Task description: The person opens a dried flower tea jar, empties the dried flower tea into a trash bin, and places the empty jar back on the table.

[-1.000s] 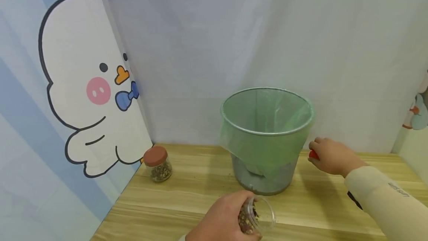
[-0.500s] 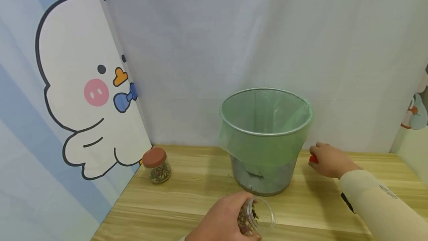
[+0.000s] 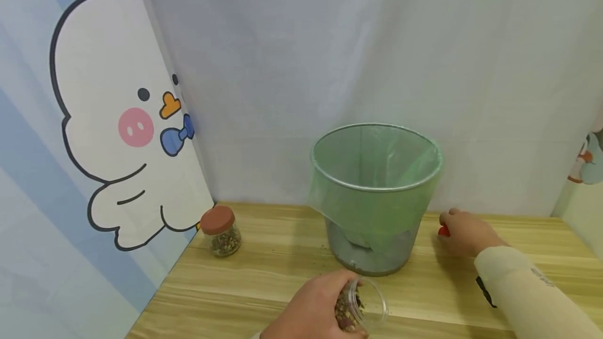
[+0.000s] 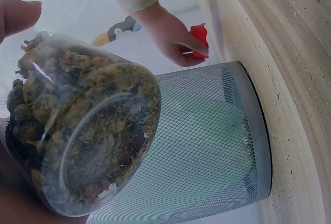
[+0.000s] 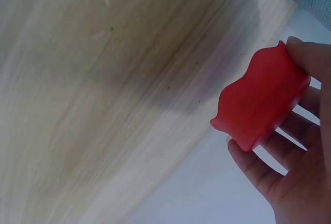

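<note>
My left hand (image 3: pixel 308 305) grips a clear jar (image 3: pixel 347 308) at the front of the table. The jar lies tilted, lidless, its mouth facing right; dried flower buds and leaves (image 4: pixel 72 89) fill much of it in the left wrist view. Right of the bin, my right hand (image 3: pixel 468 234) pinches a small red piece (image 5: pixel 261 94) with a wavy edge between thumb and fingers. It hangs close over the tabletop near the back edge. Only a bit of the red shows in the head view.
A mesh bin (image 3: pixel 372 250) with a green bag (image 3: pixel 372 208) over its rim stands between the hands. At the left edge sits a lidded jar (image 3: pixel 221 232). Dark specks dot the wooden table (image 3: pixel 273 276), and a white curtain (image 3: pixel 264 93) hangs behind.
My right hand has lowered slightly toward the tabletop with the red piece, moving a little away from the bin. My left hand and its jar stay in place.
</note>
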The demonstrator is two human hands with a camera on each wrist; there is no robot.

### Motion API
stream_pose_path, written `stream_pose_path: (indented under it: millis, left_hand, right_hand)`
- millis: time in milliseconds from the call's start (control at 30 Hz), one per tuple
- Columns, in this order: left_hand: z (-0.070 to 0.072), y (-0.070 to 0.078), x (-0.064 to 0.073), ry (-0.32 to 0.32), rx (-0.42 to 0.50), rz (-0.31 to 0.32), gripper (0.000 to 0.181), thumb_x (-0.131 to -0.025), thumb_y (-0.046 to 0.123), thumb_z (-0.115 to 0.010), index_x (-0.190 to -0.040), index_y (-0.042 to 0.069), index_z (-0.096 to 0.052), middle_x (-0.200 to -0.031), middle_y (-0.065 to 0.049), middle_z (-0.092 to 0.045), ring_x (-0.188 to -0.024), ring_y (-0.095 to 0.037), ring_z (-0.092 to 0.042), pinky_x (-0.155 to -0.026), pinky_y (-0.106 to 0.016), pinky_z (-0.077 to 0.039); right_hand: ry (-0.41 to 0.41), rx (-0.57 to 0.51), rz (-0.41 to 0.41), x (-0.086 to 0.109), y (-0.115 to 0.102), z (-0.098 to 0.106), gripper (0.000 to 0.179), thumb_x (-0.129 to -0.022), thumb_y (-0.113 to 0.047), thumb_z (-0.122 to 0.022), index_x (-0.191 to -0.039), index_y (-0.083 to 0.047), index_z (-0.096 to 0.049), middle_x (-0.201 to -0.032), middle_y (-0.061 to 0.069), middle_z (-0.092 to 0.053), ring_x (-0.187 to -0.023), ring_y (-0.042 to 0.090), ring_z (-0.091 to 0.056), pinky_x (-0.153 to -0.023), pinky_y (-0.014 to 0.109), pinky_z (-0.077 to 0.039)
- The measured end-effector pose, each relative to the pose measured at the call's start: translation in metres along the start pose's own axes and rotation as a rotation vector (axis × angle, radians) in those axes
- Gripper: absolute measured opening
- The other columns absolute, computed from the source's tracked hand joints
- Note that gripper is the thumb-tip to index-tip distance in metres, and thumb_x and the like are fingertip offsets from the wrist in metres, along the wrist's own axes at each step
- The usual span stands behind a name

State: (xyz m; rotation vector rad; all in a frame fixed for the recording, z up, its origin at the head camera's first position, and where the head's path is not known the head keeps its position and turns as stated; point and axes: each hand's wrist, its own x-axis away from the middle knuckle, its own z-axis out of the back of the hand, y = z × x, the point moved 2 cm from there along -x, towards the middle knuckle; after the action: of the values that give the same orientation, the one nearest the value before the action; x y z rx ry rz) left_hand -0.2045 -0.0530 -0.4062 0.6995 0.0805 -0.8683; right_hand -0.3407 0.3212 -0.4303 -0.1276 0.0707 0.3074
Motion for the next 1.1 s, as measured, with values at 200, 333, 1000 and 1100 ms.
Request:
stream_pose_path:
  millis: [200, 333, 1000, 1100]
  left_hand:
    - [0.0, -0.001, -0.001, -0.005, 0.012, 0.003, 0.06, -0.081, 0.039, -0.088, -0.13, 0.018, -0.062, -0.118, 0.013, -0.064, -0.104, 0.003, -0.059, -0.089, -0.017, -0.049]
    - [-0.001, -0.001, -0.001, -0.016, 0.04, 0.024, 0.06, -0.082, 0.039, -0.088, -0.132, 0.019, -0.061, -0.119, 0.013, -0.064, -0.105, 0.003, -0.059, -0.09, -0.018, -0.05]
    - [-0.001, -0.007, 0.0, -0.066, 0.142, 0.091, 0.06, -0.085, 0.049, -0.084, -0.132, 0.021, -0.061, -0.117, 0.013, -0.063, -0.103, 0.002, -0.059, -0.088, -0.023, -0.052]
    - [0.0, -0.008, 0.0, -0.08, 0.179, 0.112, 0.06, -0.085, 0.049, -0.083, -0.133, 0.022, -0.061, -0.119, 0.015, -0.062, -0.105, 0.001, -0.059, -0.089, -0.024, -0.052]
  right_hand:
    - [0.007, -0.001, 0.008, -0.003, -0.001, -0.009, 0.018, -0.086, -0.013, -0.075, -0.097, -0.005, -0.064, -0.09, 0.007, -0.057, -0.076, 0.026, -0.055, -0.068, 0.046, -0.051]
    - [0.002, -0.011, -0.006, -0.004, -0.001, -0.013, 0.017, -0.085, -0.012, -0.076, -0.095, -0.005, -0.063, -0.088, 0.007, -0.056, -0.076, 0.025, -0.053, -0.067, 0.044, -0.05]
    - [-0.063, -0.062, -0.051, -0.005, -0.001, -0.02, 0.019, -0.087, -0.016, -0.074, -0.094, -0.005, -0.061, -0.087, 0.007, -0.055, -0.075, 0.025, -0.05, -0.067, 0.043, -0.046]
    - [-0.077, -0.065, -0.058, -0.006, -0.001, -0.019, 0.024, -0.088, -0.02, -0.077, -0.097, -0.004, -0.062, -0.089, 0.008, -0.057, -0.077, 0.026, -0.053, -0.069, 0.046, -0.049]
